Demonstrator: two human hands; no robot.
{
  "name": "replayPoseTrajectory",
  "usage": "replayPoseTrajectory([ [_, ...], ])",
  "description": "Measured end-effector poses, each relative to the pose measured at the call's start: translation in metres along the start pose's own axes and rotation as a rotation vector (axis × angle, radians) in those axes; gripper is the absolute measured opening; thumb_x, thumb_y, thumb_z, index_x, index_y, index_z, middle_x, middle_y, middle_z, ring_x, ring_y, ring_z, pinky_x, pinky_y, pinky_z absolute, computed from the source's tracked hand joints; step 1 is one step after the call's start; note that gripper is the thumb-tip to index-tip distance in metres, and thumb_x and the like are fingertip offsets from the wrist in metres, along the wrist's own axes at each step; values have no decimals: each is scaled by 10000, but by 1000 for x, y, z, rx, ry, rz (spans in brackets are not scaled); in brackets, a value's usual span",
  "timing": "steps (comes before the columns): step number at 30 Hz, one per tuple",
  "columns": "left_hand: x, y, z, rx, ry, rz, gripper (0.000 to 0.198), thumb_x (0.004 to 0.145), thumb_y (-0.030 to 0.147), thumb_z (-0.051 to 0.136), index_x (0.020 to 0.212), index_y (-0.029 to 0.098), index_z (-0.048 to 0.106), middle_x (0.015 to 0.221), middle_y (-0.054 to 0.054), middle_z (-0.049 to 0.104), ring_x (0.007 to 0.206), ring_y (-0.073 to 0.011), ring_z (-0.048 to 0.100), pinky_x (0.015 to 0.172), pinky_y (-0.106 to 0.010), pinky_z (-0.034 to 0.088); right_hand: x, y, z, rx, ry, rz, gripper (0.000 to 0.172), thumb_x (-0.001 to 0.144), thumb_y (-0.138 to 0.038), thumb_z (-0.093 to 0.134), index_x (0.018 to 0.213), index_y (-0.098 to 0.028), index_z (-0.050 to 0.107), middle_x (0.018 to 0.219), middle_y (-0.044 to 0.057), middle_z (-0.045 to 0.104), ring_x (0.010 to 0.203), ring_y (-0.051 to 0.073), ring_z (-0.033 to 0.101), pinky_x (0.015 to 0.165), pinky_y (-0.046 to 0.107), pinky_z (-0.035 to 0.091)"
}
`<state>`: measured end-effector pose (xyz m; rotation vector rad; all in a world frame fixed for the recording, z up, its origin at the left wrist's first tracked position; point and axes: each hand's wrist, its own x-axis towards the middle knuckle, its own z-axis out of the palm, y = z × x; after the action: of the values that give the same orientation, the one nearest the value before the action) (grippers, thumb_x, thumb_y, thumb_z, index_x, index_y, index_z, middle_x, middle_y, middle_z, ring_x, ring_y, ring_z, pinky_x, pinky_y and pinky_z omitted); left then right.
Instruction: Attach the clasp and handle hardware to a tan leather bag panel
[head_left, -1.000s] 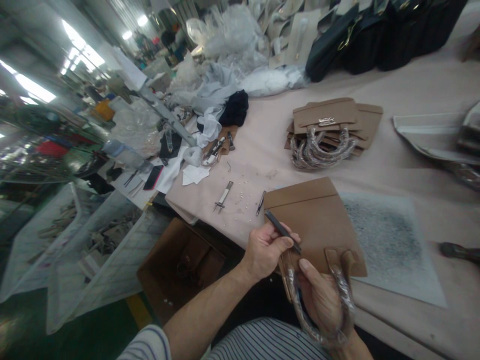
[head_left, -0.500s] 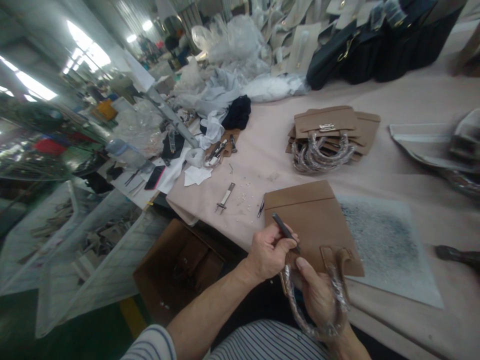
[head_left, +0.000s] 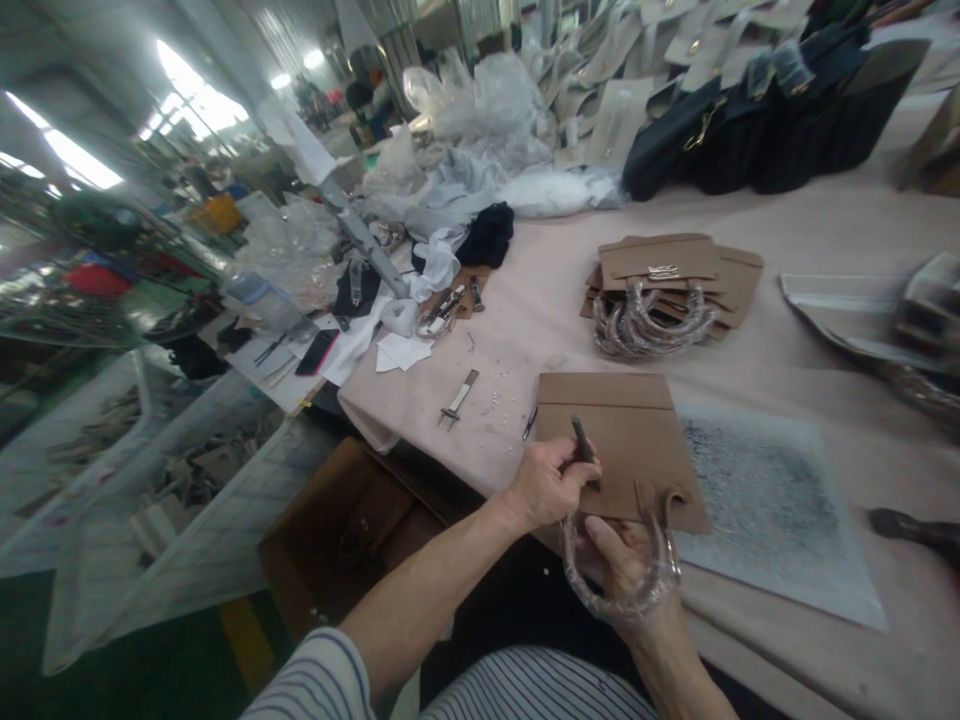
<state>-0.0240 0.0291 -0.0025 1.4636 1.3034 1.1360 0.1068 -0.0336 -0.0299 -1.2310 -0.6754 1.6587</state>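
A brown leather bag panel (head_left: 637, 445) lies near the table's front edge, partly over a scuffed pale board (head_left: 780, 510). Its plastic-wrapped handle (head_left: 596, 603) loops toward my body. My left hand (head_left: 549, 484) is closed around a dark rod-like tool (head_left: 580, 438), held tilted over the panel's lower left; its tip is hidden by the fingers. Through the handle loop, my right hand (head_left: 628, 562) grips the panel's lower edge, thumb near the left handle end and fingers out of sight underneath. Left of the panel lie a thin dark tool (head_left: 529, 422) and a metal measuring tool (head_left: 459, 398).
Brown panels with wrapped handles (head_left: 660, 265) are stacked behind the work. Black bags (head_left: 757, 140) stand at the back. A dark-headed tool (head_left: 907, 524) lies far right. Beyond the table's left edge are a brown box (head_left: 300, 545) and white bins (head_left: 97, 610).
The panel has turned slightly and sits straighter. The rod-like tool is held more upright in my left hand. My right hand has shifted a little left with the handle, and the view has shifted slightly.
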Motion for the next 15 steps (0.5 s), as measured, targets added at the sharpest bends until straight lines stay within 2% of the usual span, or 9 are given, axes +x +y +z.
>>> replayPoseTrajectory([
  [3,-2,-9,1,45,-15,35,74,841,213,671,892,163,690,848,-69,773,753,-192,729,728,-276,592,-11,-6,-8,-89,7,41,511,655,-581,845,955,-189,715,948,110,753,779,256,718,645,342,609],
  [8,-8,-16,1,166,-71,158,117,866,239,672,951,172,716,910,-85,782,835,-213,751,823,-304,596,-24,-11,-19,-275,-7,130,540,649,-638,778,931,-185,694,861,118,758,742,271,726,673,381,610],
  [10,-11,-18,1,192,-79,210,142,874,253,673,980,170,719,930,-94,784,858,-221,758,850,-318,600,-30,-5,-26,-286,-35,164,500,623,-615,773,871,-188,698,793,108,749,680,260,709,610,359,587],
  [15,-13,-27,2,218,-80,330,153,902,260,647,989,149,707,923,-112,786,858,-228,764,860,-341,612,-49,5,-65,-419,32,152,390,668,-576,699,799,-210,728,662,70,713,533,212,647,466,295,491],
])
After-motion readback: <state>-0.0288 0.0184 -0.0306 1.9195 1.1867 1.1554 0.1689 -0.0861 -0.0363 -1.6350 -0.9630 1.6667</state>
